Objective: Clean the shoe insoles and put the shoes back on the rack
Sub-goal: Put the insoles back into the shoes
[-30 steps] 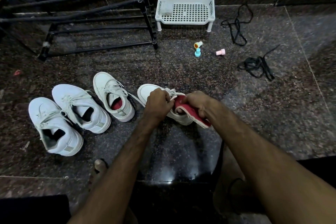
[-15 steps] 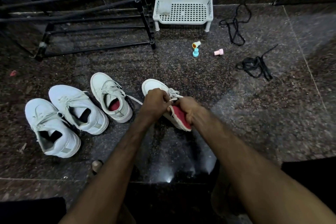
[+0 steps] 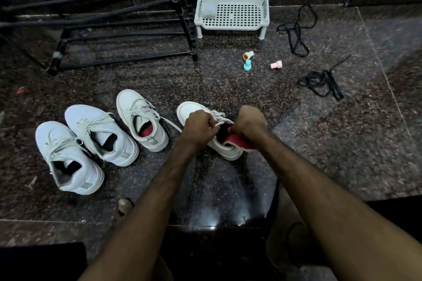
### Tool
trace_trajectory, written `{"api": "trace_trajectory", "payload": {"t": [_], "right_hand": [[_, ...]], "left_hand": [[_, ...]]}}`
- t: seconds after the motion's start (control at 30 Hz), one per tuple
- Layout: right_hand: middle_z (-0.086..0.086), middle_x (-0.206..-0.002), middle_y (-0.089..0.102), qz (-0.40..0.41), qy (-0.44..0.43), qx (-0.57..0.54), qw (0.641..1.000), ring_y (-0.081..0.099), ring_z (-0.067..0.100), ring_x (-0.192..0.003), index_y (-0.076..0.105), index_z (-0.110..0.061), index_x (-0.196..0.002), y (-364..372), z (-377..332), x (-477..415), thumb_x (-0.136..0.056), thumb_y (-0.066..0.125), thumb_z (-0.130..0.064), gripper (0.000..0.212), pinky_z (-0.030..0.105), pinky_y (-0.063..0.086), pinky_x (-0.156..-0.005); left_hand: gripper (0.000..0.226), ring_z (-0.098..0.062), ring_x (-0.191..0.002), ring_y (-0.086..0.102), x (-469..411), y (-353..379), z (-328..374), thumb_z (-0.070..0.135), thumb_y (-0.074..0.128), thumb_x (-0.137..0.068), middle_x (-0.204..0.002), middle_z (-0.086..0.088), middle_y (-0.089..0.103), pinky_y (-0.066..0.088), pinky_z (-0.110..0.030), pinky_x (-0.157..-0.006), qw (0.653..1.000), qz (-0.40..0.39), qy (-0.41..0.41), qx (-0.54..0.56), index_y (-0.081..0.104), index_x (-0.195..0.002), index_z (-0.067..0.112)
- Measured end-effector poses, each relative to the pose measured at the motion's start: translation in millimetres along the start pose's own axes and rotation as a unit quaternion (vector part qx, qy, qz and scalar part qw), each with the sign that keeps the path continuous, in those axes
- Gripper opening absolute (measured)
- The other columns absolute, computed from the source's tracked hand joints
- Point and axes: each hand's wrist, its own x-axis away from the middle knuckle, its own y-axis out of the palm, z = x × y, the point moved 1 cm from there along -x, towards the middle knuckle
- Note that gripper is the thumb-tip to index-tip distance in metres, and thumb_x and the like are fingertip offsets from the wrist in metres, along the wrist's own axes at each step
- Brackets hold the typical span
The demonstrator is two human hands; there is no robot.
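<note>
On the dark speckled granite floor (image 3: 228,89), near its middle, lies a white lace-up sneaker (image 3: 194,109) with its toe pointing to the far wall. The left hand (image 3: 199,124) has its fingers curled tight and pinches the lace and tongue at the shoe's opening. The right hand (image 3: 250,122) is closed in a fist round the front part of a red foam insole (image 3: 237,140), which sits partly in the opening, its rear end sticking out over the heel collar to the right. Just left of this shoe stands a second white sneaker with a red lining inside (image 3: 141,121), and further left a pair of white sneakers with dark insides (image 3: 100,134) lies side by side. A black metal shoe rack (image 3: 114,59) stands at the far left corner, a white perforated plastic basket on short legs (image 3: 231,27) just beside it against the wall. Near the basket lie three small plastic caps (image 3: 247,66), yellow, blue and pink, and to the right two loose black shoelaces (image 3: 322,81).
</note>
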Motion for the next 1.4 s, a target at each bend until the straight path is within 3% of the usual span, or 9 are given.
{"api": "trace_trajectory", "payload": {"t": [0.17,0.3,0.5,0.6,0.8,0.97,1.1,1.27,1.4], "right_hand": [[0.014,-0.109,0.068,0.040,-0.022,0.006,0.999,0.065,0.031,-0.103,0.066,-0.003,-0.104,13,-12,0,-0.085,0.063,-0.015,0.022,0.035,0.052,-0.081],[0.013,-0.116,0.065,0.041,-0.063,0.060,0.995,0.064,0.032,-0.107,0.052,-0.004,-0.117,18,-25,3,-0.089,0.056,-0.013,0.030,0.036,0.050,-0.084],[0.004,-0.116,0.066,-0.071,-0.038,0.143,0.986,0.063,0.022,-0.105,0.066,-0.013,-0.111,-20,6,8,-0.077,0.070,-0.054,0.053,0.033,0.048,-0.086],[0.008,-0.112,0.068,-0.102,-0.024,0.101,0.989,0.063,0.022,-0.089,0.066,-0.009,-0.101,-17,13,8,-0.076,0.073,-0.048,0.047,0.032,0.049,-0.078],[0.008,-0.112,0.067,-0.027,-0.041,0.089,0.995,0.064,0.025,-0.104,0.065,-0.010,-0.109,-2,-3,17,-0.084,0.068,-0.036,0.037,0.029,0.045,-0.072],[0.013,-0.122,0.060,0.013,-0.014,0.061,0.998,0.059,0.030,-0.115,0.041,0.001,-0.125,9,-12,7,-0.084,0.069,-0.020,0.053,0.036,0.049,-0.089],[0.013,-0.119,0.063,0.017,-0.052,0.086,0.995,0.062,0.030,-0.111,0.050,-0.002,-0.122,9,-19,3,-0.085,0.064,-0.017,0.042,0.036,0.050,-0.087],[0.008,-0.098,0.069,-0.048,-0.034,0.045,0.997,0.069,0.028,-0.092,0.067,-0.005,-0.096,-15,1,5,-0.071,0.081,-0.040,0.045,0.035,0.057,-0.079],[0.012,-0.088,0.072,-0.044,-0.024,0.024,0.998,0.071,0.025,-0.082,0.069,-0.004,-0.083,-13,5,10,-0.068,0.083,-0.024,0.029,0.033,0.059,-0.072]], "left_hand": [[0.014,-0.029,-0.083,0.066,0,2,2,0.021,0.072,-0.078,-0.082,-0.012,0.073,0.050,-0.037,-0.074,1.000,0.002,-0.006,0.001,0.075,-0.076,0.008],[0.010,-0.032,-0.082,0.067,-1,4,1,0.016,0.068,-0.076,-0.080,-0.013,0.073,0.052,-0.039,-0.073,1.000,0.000,-0.008,-0.003,0.075,-0.073,0.010],[0.014,-0.029,-0.085,0.064,-1,4,2,0.024,0.073,-0.077,-0.086,-0.013,0.071,0.050,-0.039,-0.075,1.000,0.004,-0.010,-0.009,0.075,-0.076,0.010],[0.012,-0.029,-0.086,0.064,-1,5,1,0.021,0.072,-0.076,-0.086,-0.013,0.071,0.050,-0.040,-0.077,1.000,0.007,-0.011,-0.006,0.075,-0.074,0.009],[0.013,-0.030,-0.087,0.064,1,5,2,0.024,0.073,-0.076,-0.087,-0.012,0.071,0.050,-0.040,-0.078,1.000,0.012,-0.011,-0.010,0.074,-0.075,0.011],[0.012,-0.030,-0.087,0.065,3,5,2,0.020,0.070,-0.075,-0.087,-0.013,0.071,0.050,-0.041,-0.077,1.000,0.009,-0.013,-0.009,0.074,-0.077,0.009],[0.011,-0.030,-0.087,0.065,4,5,3,0.018,0.068,-0.074,-0.088,-0.014,0.071,0.050,-0.040,-0.077,1.000,0.009,-0.018,-0.012,0.074,-0.077,0.009],[0.010,-0.029,-0.091,0.062,6,6,2,0.018,0.069,-0.075,-0.094,-0.013,0.068,0.049,-0.039,-0.078,0.999,0.020,-0.030,-0.005,0.072,-0.080,0.010],[0.009,-0.028,-0.093,0.061,7,9,-1,0.018,0.070,-0.075,-0.095,-0.012,0.066,0.047,-0.037,-0.079,0.999,0.023,-0.037,0.002,0.071,-0.081,0.011]]}}
